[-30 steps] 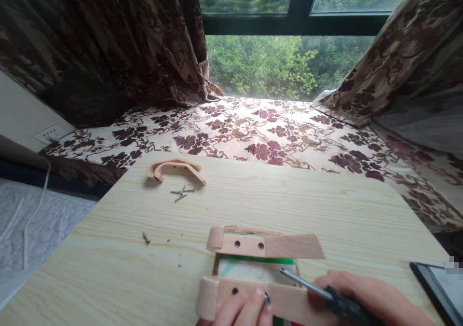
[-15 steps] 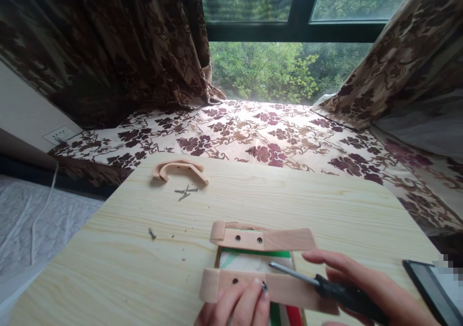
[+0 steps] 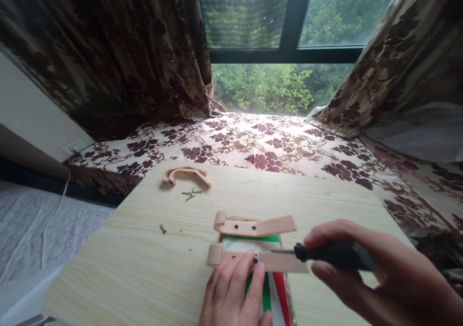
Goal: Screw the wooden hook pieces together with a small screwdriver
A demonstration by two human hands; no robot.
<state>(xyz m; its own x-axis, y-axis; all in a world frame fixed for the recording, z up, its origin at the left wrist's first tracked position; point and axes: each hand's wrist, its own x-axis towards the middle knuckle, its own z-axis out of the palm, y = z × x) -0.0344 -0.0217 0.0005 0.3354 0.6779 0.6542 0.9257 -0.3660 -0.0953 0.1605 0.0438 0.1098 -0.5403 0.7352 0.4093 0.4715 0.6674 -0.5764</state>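
My right hand (image 3: 365, 268) is closed round the black handle of a screwdriver (image 3: 336, 256). Its metal shaft points left, over the near wooden hook (image 3: 282, 262), with the tip apart from the screw. The fingertips of my left hand (image 3: 235, 290) pinch a small screw (image 3: 255, 258) at a hole in that hook. The hook lies across a flat panel (image 3: 278, 292) striped green, white and red, partly hidden under my left hand. Farther back, a second wooden hook (image 3: 238, 227) lies across the panel, showing two dark screw holes or heads.
Two curved wooden hooks (image 3: 190, 172) rest at the table's back left, near several loose screws (image 3: 191, 194). A single screw (image 3: 163, 228) lies left on the pale wooden table (image 3: 137, 273). Behind are a patterned window seat (image 3: 238, 142) and curtains (image 3: 162, 51).
My right hand has turned the screwdriver level, pointing left, and grips its handle. My left hand stays at the near hook with the screw. The camera view has tilted up slightly.
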